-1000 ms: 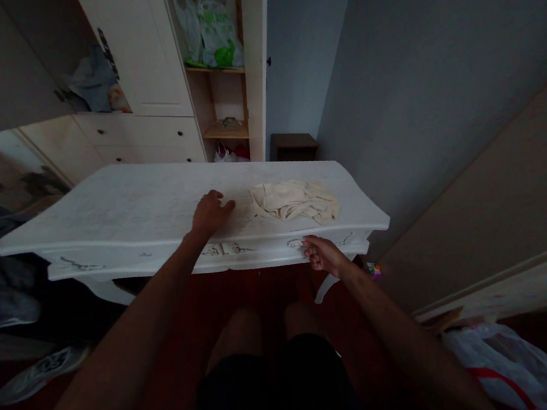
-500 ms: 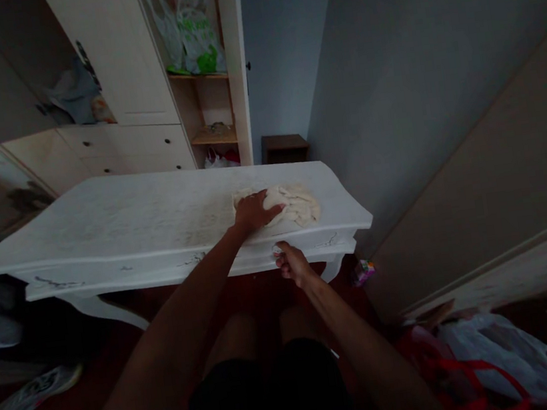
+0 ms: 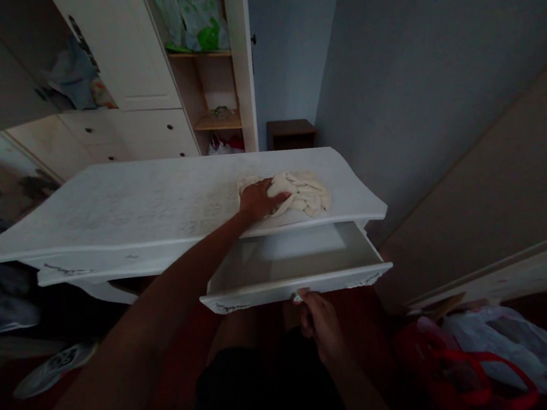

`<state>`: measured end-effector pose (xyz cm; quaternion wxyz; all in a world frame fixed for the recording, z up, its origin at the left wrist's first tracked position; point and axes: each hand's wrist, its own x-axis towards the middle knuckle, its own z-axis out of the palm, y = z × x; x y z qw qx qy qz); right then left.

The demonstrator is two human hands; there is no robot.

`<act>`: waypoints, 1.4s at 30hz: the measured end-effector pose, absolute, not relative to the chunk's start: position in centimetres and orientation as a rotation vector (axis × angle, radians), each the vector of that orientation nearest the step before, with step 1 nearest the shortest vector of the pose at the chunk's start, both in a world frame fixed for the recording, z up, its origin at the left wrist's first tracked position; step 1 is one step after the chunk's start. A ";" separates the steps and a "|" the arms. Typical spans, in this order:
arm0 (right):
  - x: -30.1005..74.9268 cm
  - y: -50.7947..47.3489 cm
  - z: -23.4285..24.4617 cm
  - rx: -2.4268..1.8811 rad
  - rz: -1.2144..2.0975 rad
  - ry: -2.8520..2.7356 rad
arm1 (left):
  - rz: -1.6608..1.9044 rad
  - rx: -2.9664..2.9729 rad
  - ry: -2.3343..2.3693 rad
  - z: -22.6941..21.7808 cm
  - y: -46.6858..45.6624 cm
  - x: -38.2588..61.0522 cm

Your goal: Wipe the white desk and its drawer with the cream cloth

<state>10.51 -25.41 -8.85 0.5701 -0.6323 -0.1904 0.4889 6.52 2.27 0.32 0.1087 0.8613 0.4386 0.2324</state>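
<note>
A white table (image 3: 152,201) with curved edges stands in front of me, grey smudges across its top. On its right half lies a crumpled cream cloth (image 3: 305,192). My left hand (image 3: 257,200) rests over the cloth's left part, gripping it against the tabletop, thumb pointing right; some fingertips are hidden in the folds. Below the tabletop edge, the right drawer (image 3: 292,266) is pulled out and its inside shows bare. My right hand (image 3: 320,316) is closed on the small drawer knob (image 3: 296,297) at the middle of the drawer front.
Behind the table stands a cream wardrobe (image 3: 125,50) with plastic bags (image 3: 198,13) on a shelf. A small brown cabinet (image 3: 291,134) is by the grey wall. At lower right are a red bag (image 3: 424,353) and white plastic bags (image 3: 513,341); a shoe (image 3: 56,368) lies lower left.
The right drawer has come out toward me, with my right hand pulling back on its knob. My left hand stays on the cloth. The view has shifted slightly.
</note>
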 end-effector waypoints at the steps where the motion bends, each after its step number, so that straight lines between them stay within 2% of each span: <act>1: 10.2 -26.2 -8.9 -1.500 1.137 -0.440 | 0.673 2.542 1.276 0.3 2.4 6.5; 7: 8.4 -30.7 -10.8 -1.617 1.128 -0.399 | 0.610 2.579 1.210 0.5 2.2 6.5; 13: 6.7 -33.2 -13.6 -1.657 1.186 -0.441 | 0.782 2.619 1.021 0.4 0.7 6.2; 18: 6.8 -33.6 -13.6 -1.664 1.106 -0.463 | 0.827 2.678 1.034 0.4 -2.8 3.5; 25: 7.4 -33.7 -14.5 -1.638 1.083 -0.515 | 0.491 3.295 0.878 0.2 -8.1 -3.1; 30: 7.4 -33.7 -15.0 -1.606 1.077 -0.504 | 0.348 3.450 0.726 -1.2 -10.8 -5.0; 36: 7.3 -33.6 -14.9 -1.588 1.065 -0.504 | -0.106 3.259 1.103 -3.4 -13.5 -5.5; 42: 7.7 -33.7 -14.8 -1.586 1.077 -0.556 | -0.129 3.015 1.211 -5.3 -12.7 -4.1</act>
